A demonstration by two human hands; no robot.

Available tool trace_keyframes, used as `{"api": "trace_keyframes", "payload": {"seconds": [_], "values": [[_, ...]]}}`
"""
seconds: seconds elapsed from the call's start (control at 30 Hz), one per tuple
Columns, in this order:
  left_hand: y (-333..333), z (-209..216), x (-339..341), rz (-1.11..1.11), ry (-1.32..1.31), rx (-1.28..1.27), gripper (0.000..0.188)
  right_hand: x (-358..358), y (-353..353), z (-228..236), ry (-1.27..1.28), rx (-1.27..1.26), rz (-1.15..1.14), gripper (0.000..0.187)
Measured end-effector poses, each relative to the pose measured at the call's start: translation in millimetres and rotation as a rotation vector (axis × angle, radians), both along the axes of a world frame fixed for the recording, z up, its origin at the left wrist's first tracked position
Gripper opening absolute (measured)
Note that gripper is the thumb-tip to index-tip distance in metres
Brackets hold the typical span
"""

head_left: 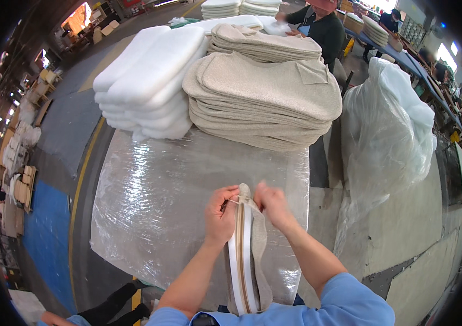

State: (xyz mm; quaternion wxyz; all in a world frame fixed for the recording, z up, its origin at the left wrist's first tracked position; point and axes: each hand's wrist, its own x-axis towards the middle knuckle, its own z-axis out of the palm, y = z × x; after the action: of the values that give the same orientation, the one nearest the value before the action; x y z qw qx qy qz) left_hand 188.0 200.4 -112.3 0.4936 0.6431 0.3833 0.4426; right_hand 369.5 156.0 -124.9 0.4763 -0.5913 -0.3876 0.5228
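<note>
We see the counter [171,185] covered in clear, glossy film. To its right, we note a tall clear bag [388,125] with white contents. At the counter's far side, we find the beige stack [263,92], made of flat fabric pieces with rounded ends; the white stack [149,70] of thick, soft pads stands directly to its left. We locate the cover [261,239], a narrow beige piece, at the near middle of the counter, extending lengthwise toward the body. Along it runs the white-edged zip [240,261]. Our left hand [221,209] has its fingers closed on the cover's far end. Our right hand [274,204] is at the opposite edge, fingers curled and blurred; we cannot tell whether they grip fabric.
</note>
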Motion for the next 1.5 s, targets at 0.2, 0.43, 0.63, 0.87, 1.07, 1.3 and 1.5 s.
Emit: {"api": "trace_keyframes", "payload": {"seconds": [0.2, 0.43, 0.63, 0.87, 1.07, 1.3, 1.5], "values": [[63.9, -23.4, -12.7, -0.443, -0.364, -0.513, 0.045, 10.3, 79.3, -32.2, 0.534, 0.316, -0.371, 0.069], [102.8, -58.0, 59.0, -0.282, 0.013, -0.455, 0.058, -16.6, 85.9, -10.4, 0.465, 0.293, -0.396, 0.078], [95.5, -42.9, 62.2, -0.301, -0.151, -0.497, 0.056, -33.9, 86.5, 5.6, 0.276, 0.266, -0.352, 0.097], [94.5, -20.7, 42.3, -0.250, -0.253, -0.612, 0.054, -64.1, 88.8, 11.1, 0.167, 0.345, -0.255, 0.114], [100.8, -33.2, 31.7, -0.198, -0.280, -0.473, 0.048, -74.2, 89.0, 1.4, 0.126, 0.359, -0.176, 0.118], [88.3, -15.0, 2.5, -0.001, -0.380, -0.663, 0.041, -73.8, 50.9, 11.2, 0.338, 0.244, -0.186, 0.113], [41.6, 24.0, -18.1, -0.125, -0.611, -0.497, 0.049, -73.2, 2.7, 17.7, 0.487, 0.464, -0.098, 0.098]]}}
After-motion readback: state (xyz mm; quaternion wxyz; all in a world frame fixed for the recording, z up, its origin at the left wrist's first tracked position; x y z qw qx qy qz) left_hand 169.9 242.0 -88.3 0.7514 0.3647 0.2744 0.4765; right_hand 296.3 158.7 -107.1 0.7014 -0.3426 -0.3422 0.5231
